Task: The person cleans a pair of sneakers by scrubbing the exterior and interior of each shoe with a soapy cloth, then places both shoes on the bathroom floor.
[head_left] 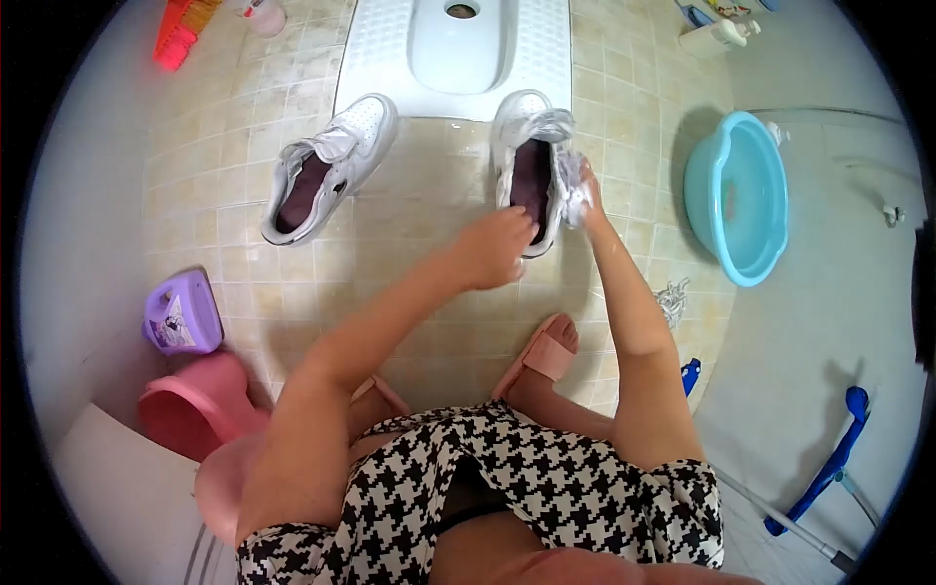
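Note:
A white shoe (509,122) with a dark insole lies on the tiled floor in front of me, its toe pointing away. My left hand (497,249) grips its heel rim with bent fingers. At the right side of the same shoe, my right hand (588,193) is closed around something whitish and foamy, too blurred to make out. White suds or wet laces cover the tongue area. A second white shoe (366,132) stands to the left, untouched.
A squat toilet (536,58) is ahead. On the right are a blue basin (721,210), white laces (673,302) and a pump bottle (717,37). On the left are a purple jug (185,314), a pink bucket (219,385) and a red brush (175,39).

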### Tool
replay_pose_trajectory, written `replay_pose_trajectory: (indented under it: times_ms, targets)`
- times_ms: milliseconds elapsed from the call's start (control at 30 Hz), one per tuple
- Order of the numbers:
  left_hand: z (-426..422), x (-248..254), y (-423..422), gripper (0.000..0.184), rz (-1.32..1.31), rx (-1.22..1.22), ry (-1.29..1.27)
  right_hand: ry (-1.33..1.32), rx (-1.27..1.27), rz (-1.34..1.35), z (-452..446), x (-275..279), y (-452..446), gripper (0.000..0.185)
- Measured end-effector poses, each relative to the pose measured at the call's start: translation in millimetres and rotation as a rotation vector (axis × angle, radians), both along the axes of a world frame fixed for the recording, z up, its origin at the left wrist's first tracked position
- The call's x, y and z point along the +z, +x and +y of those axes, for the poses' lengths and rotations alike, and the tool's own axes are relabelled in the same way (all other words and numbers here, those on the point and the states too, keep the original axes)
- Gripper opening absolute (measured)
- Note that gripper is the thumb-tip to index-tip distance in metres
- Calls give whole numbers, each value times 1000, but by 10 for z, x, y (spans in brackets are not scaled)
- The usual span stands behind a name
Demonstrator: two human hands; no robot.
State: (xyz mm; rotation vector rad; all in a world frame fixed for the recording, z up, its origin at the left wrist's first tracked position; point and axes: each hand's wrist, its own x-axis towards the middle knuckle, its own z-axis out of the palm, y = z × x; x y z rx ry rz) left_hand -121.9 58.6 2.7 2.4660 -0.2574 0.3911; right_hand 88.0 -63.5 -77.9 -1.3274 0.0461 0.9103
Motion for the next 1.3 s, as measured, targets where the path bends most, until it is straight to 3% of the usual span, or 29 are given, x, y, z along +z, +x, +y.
replay_pose_trajectory:
  times_ms: [33,67,133,200,233,333,500,567,633,667,733,767,833,933,1033,1067,1100,1167,1200,1267,1300]
  targets:
    - [-34,-9,-22,25,7,14,46,-64,135,-109,-113,-24,-48,48]
    - [-80,-23,-27,21,14,29,93,-43,-1,74,-120,-54,-144,50]
    - [-126,-29,4,15,41,57,137,-104,87,-94,-186,-121,-384,55]
    - [-204,7,63,10,81,77,115,32,157,-147,-336,12,-712,56]
    - [-253,-13,85,10,71,122,68,244,7,153,-282,232,-893,55]
    - [-325,-13,266,12,34,260,-71,161,-430,85,-208,188,-1026,53]
    - [-261,572,659,17,58,501,-391,-558,121,-1465,-40,1052,-549,41]
    - [-160,860,799,18,204,546,-673,-573,-3,-1265,127,1441,-431,35]
    - [-45,971,926,17,243,511,-929,-692,-98,-1505,288,1635,-490,36]
    - [-77,911,1008,12,-3,507,-1150,-639,-142,-1559,393,1743,-506,35]
    - [-79,844,1053,12,-112,509,-1331,-534,-230,-1660,570,1974,-519,33]
    - [-69,887,1050,12,-165,507,-1424,-591,-174,-1568,654,2102,-462,33]
    - [6,903,951,14,-22,479,-1449,-712,-65,-1364,845,2239,-274,34]
    - [69,916,819,21,83,445,-1414,-959,289,-1300,937,2036,121,34]
    - [203,1176,734,23,23,520,-1675,-1079,156,-1371,1042,2103,-241,33]
    - [312,1090,730,25,104,473,-1685,-862,42,-1547,998,2110,-467,32]
    - [305,1104,732,23,76,491,-1741,-787,-44,-1555,917,1858,-517,34]
    - [304,1205,743,22,7,524,-1843,-650,-238,-1639,1004,1927,-833,33]
    - [318,1275,750,22,-12,540,-1960,-608,-236,-1678,1034,1929,-828,31]
    - [394,1249,725,21,-68,570,-1837,-526,-228,-1750,1136,1934,-765,29]
    - [446,1208,686,21,-91,591,-1778,-681,-97,-1662,1212,2007,-686,27]
